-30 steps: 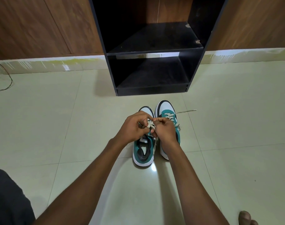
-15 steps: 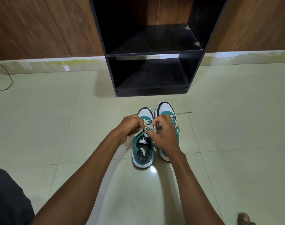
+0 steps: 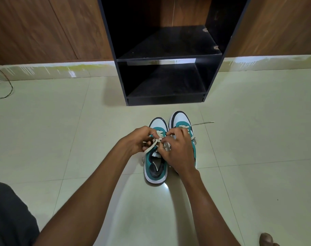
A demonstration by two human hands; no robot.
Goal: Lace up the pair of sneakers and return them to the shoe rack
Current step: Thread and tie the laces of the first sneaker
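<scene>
- the pair of teal, white and black low-top sneakers stands side by side on the pale glossy tiled floor [image 3: 62, 139], toes pointing away from the person toward the black open-fronted shoe rack [image 3: 166, 96], so each shoe's long axis runs straight from the hands to the rack.
- the left sneaker [image 3: 155, 166] sits directly under both hands; the right sneaker [image 3: 180, 121] touches it on the outer side and lies partly under the right wrist.
- the left hand [image 3: 135, 142] is pinched closed on a flat beige shoelace [image 3: 151, 148], which runs down and outward from the eyelets.
- the right hand [image 3: 177, 151] is curled with its fingertips [image 3: 166, 139] closed on the lace at the throat of the left shoe; what sort of loop or knot it holds is hidden.
- both hands are about equally near; the work is over the tongue, so the pull will probably be sideways, apart.
- a loose lace end [image 3: 204, 123] from the right sneaker trails on the floor to the right, looking not yet tied.
- the rack's lower shelf [image 3: 165, 80] is close ahead, nothing between; a thin dark cable [image 3: 8, 89] lies far left.
</scene>
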